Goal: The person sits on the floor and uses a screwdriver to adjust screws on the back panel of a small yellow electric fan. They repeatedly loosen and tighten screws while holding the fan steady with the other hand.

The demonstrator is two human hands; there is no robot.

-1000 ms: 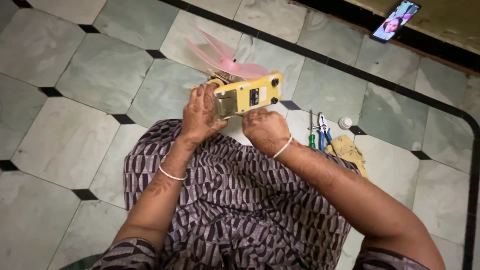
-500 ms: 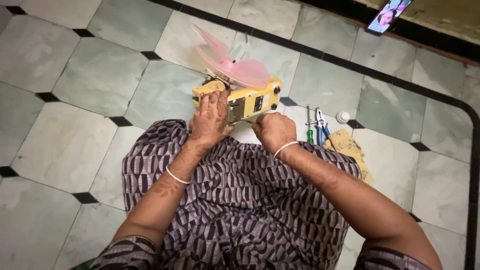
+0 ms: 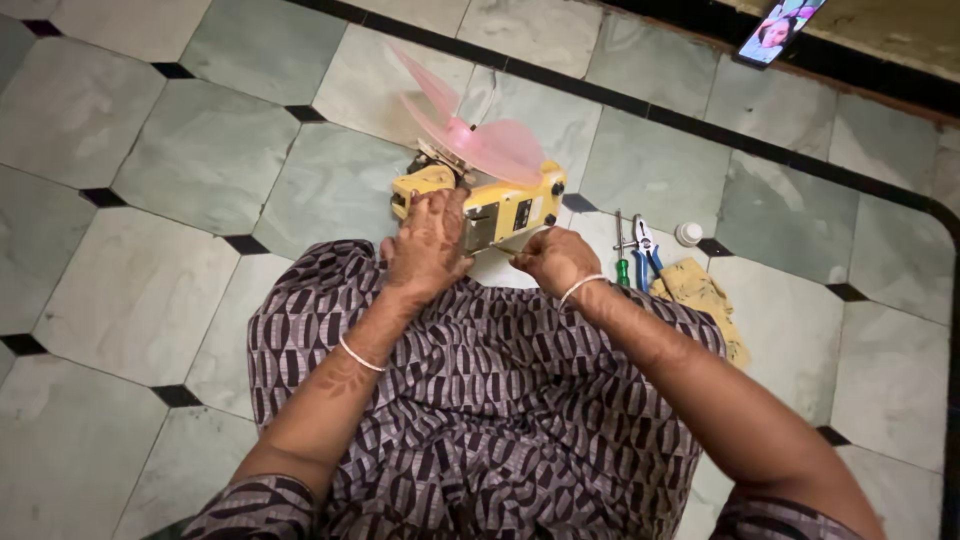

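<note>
While gripping fan (image 3: 495, 205) with left hand (image 3: 425, 245), worked thin tool at fan's panel with closed right hand (image 3: 555, 260); needed steady pressure next.

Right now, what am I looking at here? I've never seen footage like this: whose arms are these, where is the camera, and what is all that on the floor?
No machine here: the camera sits on a person's head and looks down at their own arms and patterned lap. They sit on a tiled floor. The left hand grips a small yellow fan body with pink blades on top. The right hand is closed beside it, at its lower edge; whether it holds a small tool, I cannot tell. To the right lie a green-handled screwdriver, blue-handled pliers, a yellow cloth and a small white cap. A phone rests further off.
</note>
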